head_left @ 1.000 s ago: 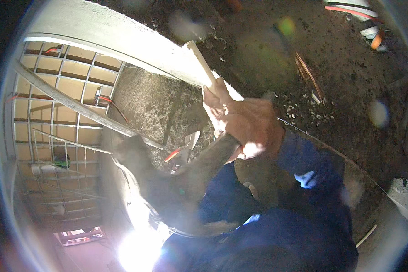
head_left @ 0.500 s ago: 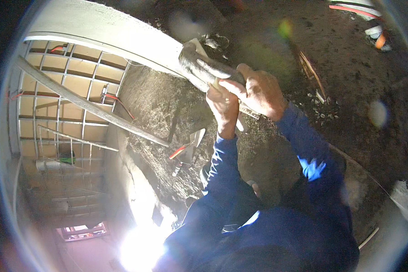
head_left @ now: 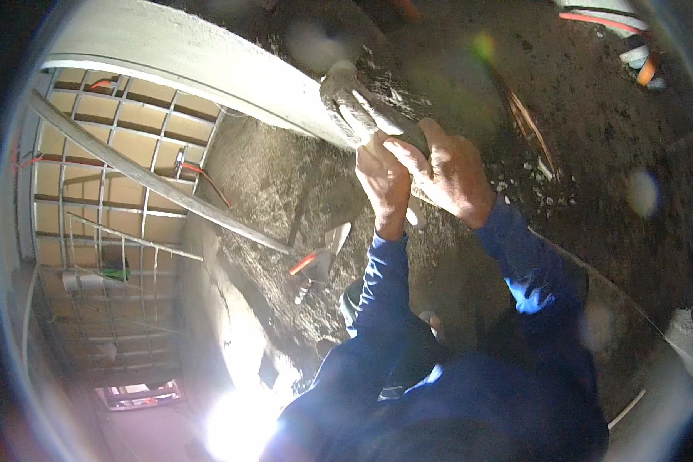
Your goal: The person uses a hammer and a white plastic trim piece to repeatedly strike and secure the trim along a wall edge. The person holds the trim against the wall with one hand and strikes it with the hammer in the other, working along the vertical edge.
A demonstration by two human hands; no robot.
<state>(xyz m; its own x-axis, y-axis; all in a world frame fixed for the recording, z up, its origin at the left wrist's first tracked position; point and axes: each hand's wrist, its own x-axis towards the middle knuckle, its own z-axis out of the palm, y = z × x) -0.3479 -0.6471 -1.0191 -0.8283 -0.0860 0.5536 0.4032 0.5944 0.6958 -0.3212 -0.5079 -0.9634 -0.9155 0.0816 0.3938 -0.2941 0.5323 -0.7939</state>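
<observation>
Both of my hands are close together near the upper middle, at the end of a pale beam-like ledge. Between and beyond them is a grey, mortar-smeared tool with light streaks; its exact kind is hard to make out. My left hand is closed round its near side, knuckles up. My right hand grips its right side, with the index finger and thumb lying toward the left hand. A pale rounded end shows below, between the wrists. The palms and part of the tool are hidden.
A trowel with an orange-red mark lies on the rough, mortar-strewn ground left of my forearms. A long pole slants from the upper left before a metal grid. Thin sticks and white crumbs lie at right. Bright light glares at lower left.
My hands and the grey tool have shifted slightly right. The tool has tilted more upright, and its far end sits nearer the ledge's end. Both hands keep their grip.
</observation>
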